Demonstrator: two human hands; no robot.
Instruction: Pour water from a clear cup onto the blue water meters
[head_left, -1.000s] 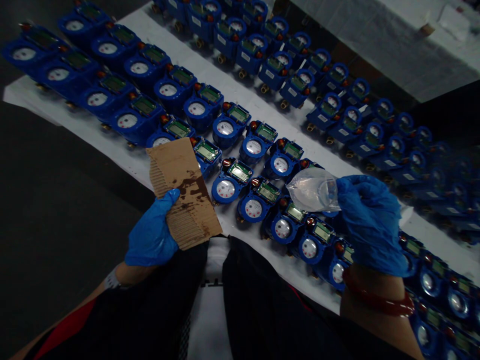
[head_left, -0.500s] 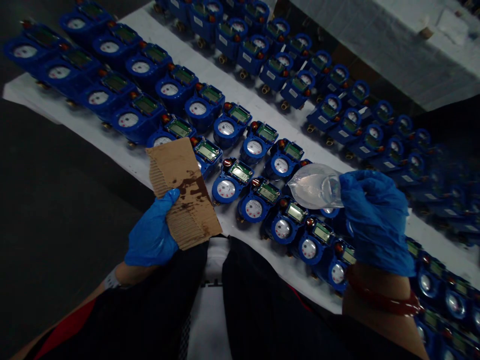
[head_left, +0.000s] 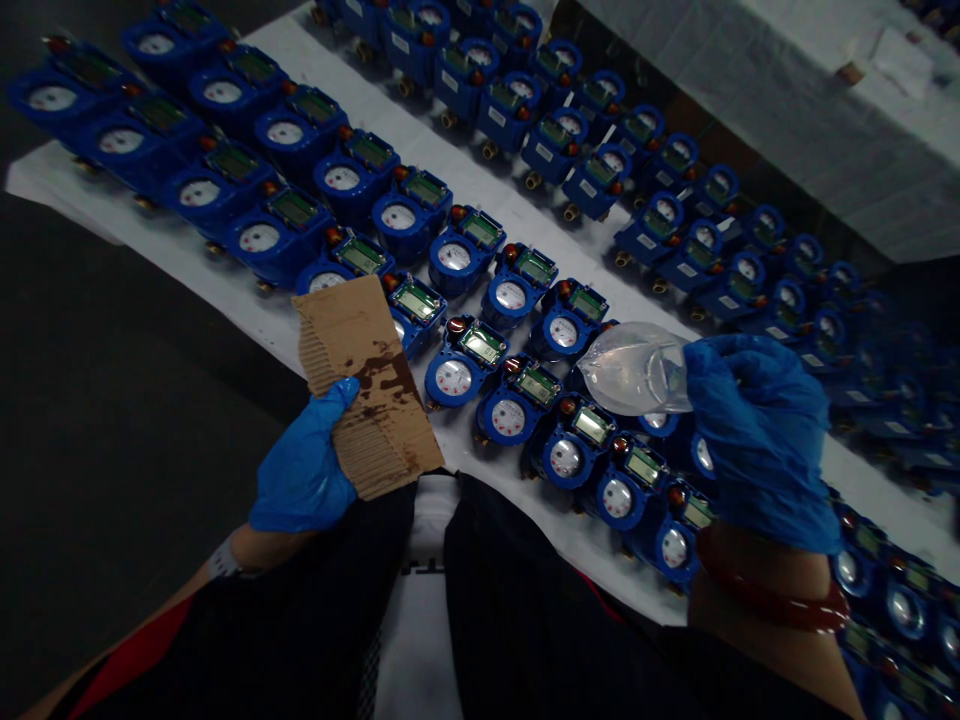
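Note:
My left hand (head_left: 304,470), in a blue glove, grips a torn piece of brown corrugated cardboard (head_left: 365,385) stained dark red. It holds the piece upright over the near edge of the bench. My right hand (head_left: 761,440), also gloved in blue, is closed on a clear plastic cup (head_left: 636,369) tipped on its side. The cup hangs above the near row of blue water meters (head_left: 510,405). A red bangle (head_left: 765,595) circles my right wrist.
Several rows of blue water meters (head_left: 341,180) with white dials and green displays lie on a white-covered bench (head_left: 480,190), running from far left to near right. A second white-covered surface (head_left: 787,110) stands behind. Dark floor (head_left: 97,400) lies left.
My right hand with the cup has drifted slightly right and up. The left hand and cardboard have stayed put.

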